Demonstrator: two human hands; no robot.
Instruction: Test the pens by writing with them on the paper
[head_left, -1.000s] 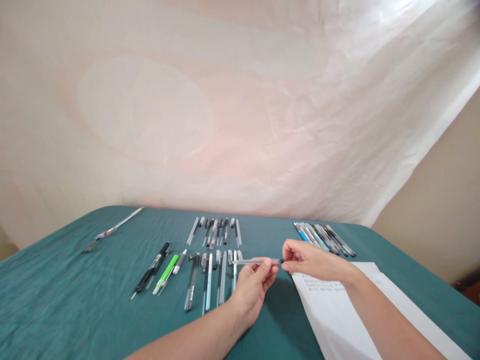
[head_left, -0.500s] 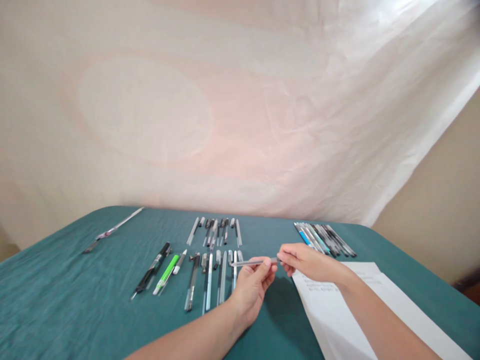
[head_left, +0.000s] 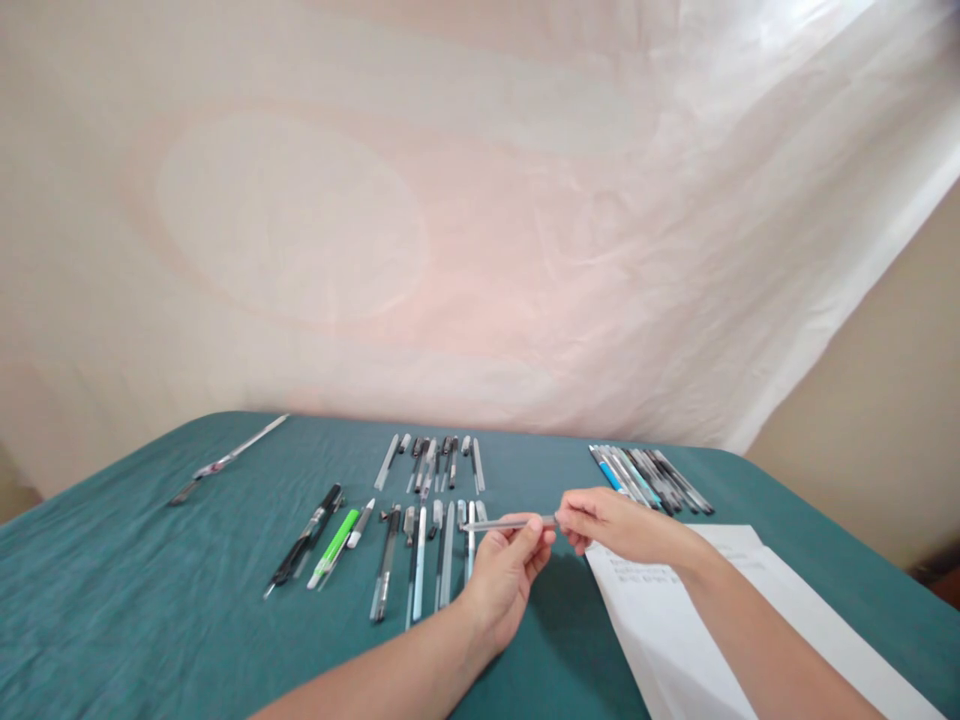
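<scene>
My left hand (head_left: pixel 506 575) pinches a slim translucent pen barrel (head_left: pixel 499 524) between thumb and fingers, holding it nearly level above the table. At the barrel's right end, the fingertips of my right hand (head_left: pixel 600 522) are closed on its tip; the exact part they grip is hidden. Beneath and left of the barrel lie pens, barrels and caps side by side, among them a light blue pen (head_left: pixel 419 575) and a dark clear-bodied pen (head_left: pixel 385 570).
Farther back sits a second group of pen parts (head_left: pixel 431 465). A green pen (head_left: pixel 334 548) and a black pen (head_left: pixel 304 540) lie to the left. At right are a row of pens (head_left: pixel 649 480) and white paper sheets (head_left: pixel 660 620). A long thin item (head_left: pixel 232 458) lies far left.
Both hands stay in nearly the same place on the pen barrel. Only very slight shifts show; the things on the table stay put.
</scene>
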